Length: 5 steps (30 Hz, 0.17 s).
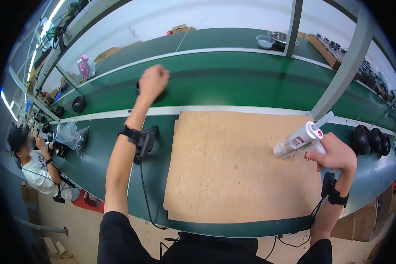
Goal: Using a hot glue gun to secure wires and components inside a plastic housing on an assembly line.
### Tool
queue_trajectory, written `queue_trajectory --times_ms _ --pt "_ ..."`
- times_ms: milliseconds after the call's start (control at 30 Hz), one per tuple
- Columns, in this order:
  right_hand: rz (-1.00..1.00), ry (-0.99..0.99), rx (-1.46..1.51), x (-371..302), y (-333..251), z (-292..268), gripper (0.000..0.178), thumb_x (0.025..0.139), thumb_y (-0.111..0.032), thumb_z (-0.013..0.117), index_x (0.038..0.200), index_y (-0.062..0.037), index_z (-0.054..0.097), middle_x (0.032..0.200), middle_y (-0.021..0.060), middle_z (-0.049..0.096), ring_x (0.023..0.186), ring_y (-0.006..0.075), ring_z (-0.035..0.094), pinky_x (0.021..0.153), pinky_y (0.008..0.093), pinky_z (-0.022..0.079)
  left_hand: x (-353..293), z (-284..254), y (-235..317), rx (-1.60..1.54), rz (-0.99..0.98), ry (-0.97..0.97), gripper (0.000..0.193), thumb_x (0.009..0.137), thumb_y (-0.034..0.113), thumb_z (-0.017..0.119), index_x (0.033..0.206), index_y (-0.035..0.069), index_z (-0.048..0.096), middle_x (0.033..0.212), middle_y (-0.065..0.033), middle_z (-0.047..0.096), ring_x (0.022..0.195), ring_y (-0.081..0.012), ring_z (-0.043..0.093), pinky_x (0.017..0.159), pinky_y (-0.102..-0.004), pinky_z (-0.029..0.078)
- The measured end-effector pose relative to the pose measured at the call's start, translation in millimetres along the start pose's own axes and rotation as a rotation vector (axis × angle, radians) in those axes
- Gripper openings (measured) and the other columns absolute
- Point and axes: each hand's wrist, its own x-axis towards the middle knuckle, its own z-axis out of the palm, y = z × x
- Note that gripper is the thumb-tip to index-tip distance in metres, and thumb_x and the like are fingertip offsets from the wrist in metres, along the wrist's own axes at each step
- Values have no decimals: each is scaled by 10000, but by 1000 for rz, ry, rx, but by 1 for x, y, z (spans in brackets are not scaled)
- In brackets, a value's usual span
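My right hand [336,152] is wrapped round the grip of a white hot glue gun [301,140] above the right side of a cardboard sheet [237,171]. A pale glue stick [324,119] sticks out of the gun's back end. Its nozzle end points down and left toward the cardboard. My left hand [154,81] reaches far out over the green conveyor belt [224,79], its fingers curled closed. Part of a black rounded object [138,88] shows beside the left wrist. Whether the fingers hold anything is hidden.
Black rounded housings [368,140] stand at the right; another [78,104] sits on the belt at the left. A black bracket-like device [150,137] with a cable lies by my left forearm. A grey post [345,66] rises at the right. Another person [35,167] sits far left.
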Motion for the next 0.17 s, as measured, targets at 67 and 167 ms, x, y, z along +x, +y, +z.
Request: queue_trajectory --times_ms 67,167 --pt "-9 -17 -34 2 -4 -2 260 881 -162 678 903 89 614 643 146 664 534 227 701 520 318 550 22 8 -77 106 -95 91 283 881 285 630 1043 68 711 1083 -206 683 1032 -404 648 888 -502 528" --pt "-21 -32 -8 7 -3 -1 268 886 -186 679 949 69 629 654 155 680 537 225 705 539 324 567 40 21 -159 107 -631 -178 656 909 355 623 1497 149 418 1470 -219 510 1365 -428 475 1107 -496 418"
